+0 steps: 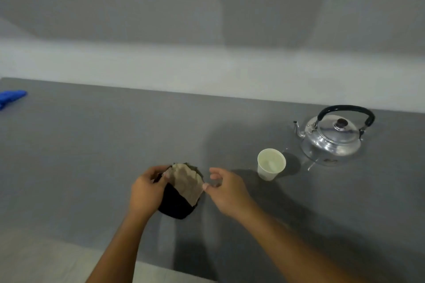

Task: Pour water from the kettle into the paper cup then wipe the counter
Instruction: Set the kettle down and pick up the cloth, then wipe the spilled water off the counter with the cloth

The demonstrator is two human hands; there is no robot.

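Observation:
A shiny metal kettle (332, 136) with a black handle stands upright at the right back of the grey counter (92, 156), spout to the left. In front of it, to the left, a white paper cup (271, 164) holds water. A crumpled cloth (184, 187), beige on top and black beneath, lies on the counter near the front. My left hand (147, 190) grips the cloth's left side. My right hand (226, 190) pinches the beige edge on its right side between thumb and finger, the other fingers spread.
A blue cloth-like object (11, 97) lies at the counter's far left edge. A pale wall runs behind the counter. The counter's front edge cuts across the lower left, with light floor below.

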